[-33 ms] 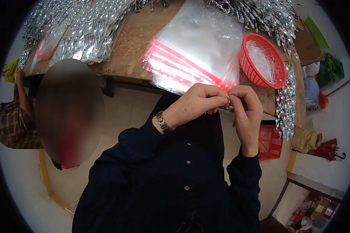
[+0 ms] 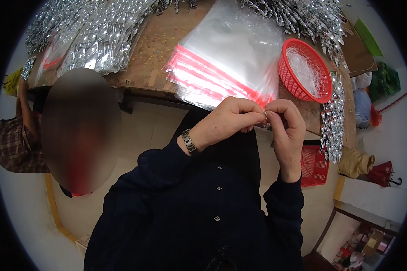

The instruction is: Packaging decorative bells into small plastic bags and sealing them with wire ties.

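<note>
Fingertip to fingertip, my left hand (image 2: 233, 118) and my right hand (image 2: 287, 124) meet in front of the table edge. Both pinch at the same spot, and whatever sits between the fingertips is too small to make out. Just beyond them lies a stack of transparent plastic bags (image 2: 233, 43) with red-edged strips. A round red plastic basket (image 2: 283, 74) stands to the right of the bags, holding a tangle of fine transparent threads (image 2: 306, 72). Shiny silver twisted ornaments (image 2: 333, 119) hang over the table's right edge, beside the basket.
Heaps of silver ornaments (image 2: 101, 40) cover the far left of the wooden table (image 2: 153, 58), and more (image 2: 307, 20) lie far right. Another person (image 2: 20, 144) is at the left. A red crate (image 2: 314, 167) is below the table on the right, near a dark red umbrella (image 2: 380, 174).
</note>
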Demonstrator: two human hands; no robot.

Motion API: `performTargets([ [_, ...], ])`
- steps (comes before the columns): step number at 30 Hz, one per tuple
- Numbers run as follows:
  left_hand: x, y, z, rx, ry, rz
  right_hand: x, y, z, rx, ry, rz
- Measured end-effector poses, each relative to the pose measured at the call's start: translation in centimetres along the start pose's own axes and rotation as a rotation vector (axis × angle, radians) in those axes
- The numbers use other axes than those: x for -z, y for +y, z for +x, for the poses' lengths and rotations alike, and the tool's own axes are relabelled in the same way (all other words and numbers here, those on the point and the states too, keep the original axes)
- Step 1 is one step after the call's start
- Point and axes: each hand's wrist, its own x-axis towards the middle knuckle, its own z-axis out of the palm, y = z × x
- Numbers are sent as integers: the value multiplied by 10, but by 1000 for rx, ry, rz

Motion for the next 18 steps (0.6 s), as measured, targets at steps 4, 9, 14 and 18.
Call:
performTargets([
  [4,-3,0,-2,-28,37,-5,0,0,-4,-22,8,11],
  [9,-3,-1,-3,-29,87,0,0,2,-10,-106,94,56],
  [14,-5,-1,-3,-79,146,-18,-6,-2,-17,-17,120,-31],
  [18,-6,-5,-2,-98,154,21,-10,-9,-17,67,130,-101],
])
